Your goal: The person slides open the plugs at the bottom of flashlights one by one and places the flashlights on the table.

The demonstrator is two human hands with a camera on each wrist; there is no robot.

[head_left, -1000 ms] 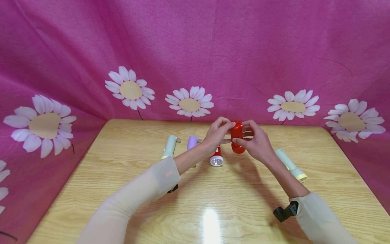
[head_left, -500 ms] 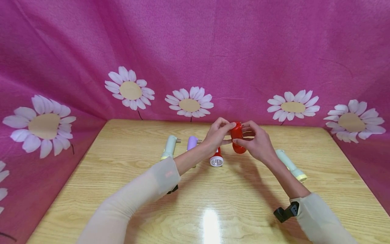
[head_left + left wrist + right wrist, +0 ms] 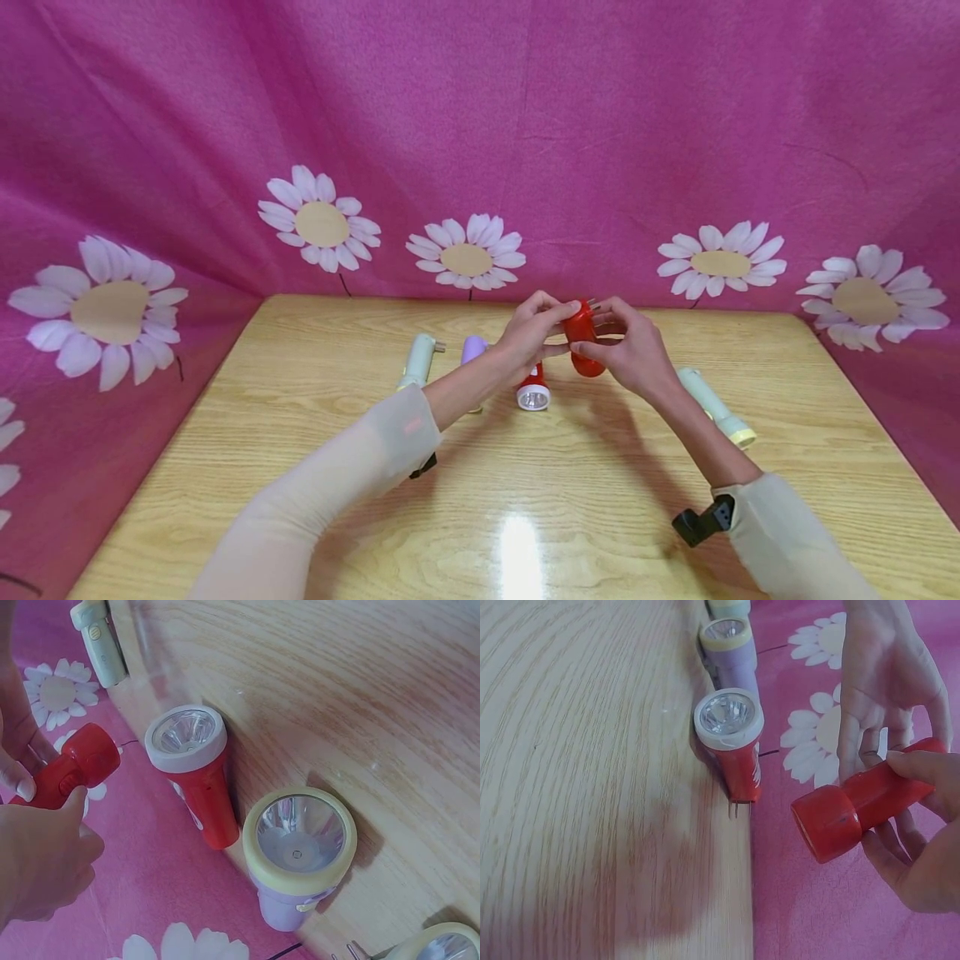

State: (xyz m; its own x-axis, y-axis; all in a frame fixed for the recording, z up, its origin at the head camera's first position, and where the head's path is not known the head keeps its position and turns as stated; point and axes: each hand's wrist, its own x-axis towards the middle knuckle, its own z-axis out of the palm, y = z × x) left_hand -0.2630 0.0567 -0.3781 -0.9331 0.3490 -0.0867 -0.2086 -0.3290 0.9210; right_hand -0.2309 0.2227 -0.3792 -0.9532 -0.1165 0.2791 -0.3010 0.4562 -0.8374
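Above the table's far part, a red flashlight [image 3: 583, 335] is held between both hands, its wide head end down and small metal prongs showing at its top. My left hand [image 3: 531, 332] pinches the upper, tail end with the thumb on top. My right hand [image 3: 633, 346] grips the body lower down, its thumb across the near side. In the right wrist view the flashlight's red head [image 3: 826, 823] points left; the right hand's fingers lie under the body. A left fingertip touches near the ribbed switch [image 3: 71, 784] in the left wrist view.
Beneath the hands stands a red flashlight with a white rim [image 3: 533, 397]. To its left are a purple flashlight [image 3: 473, 348], partly hidden by the left arm, and a pale green one [image 3: 418, 360]. Another pale green flashlight [image 3: 716, 408] lies right. A pink flowered cloth [image 3: 585, 150] hangs behind.
The held red flashlight has turned and tilted slightly, so the prongs at its top now show. Both hands stay nearly in place; the flashlights on the table have not moved.
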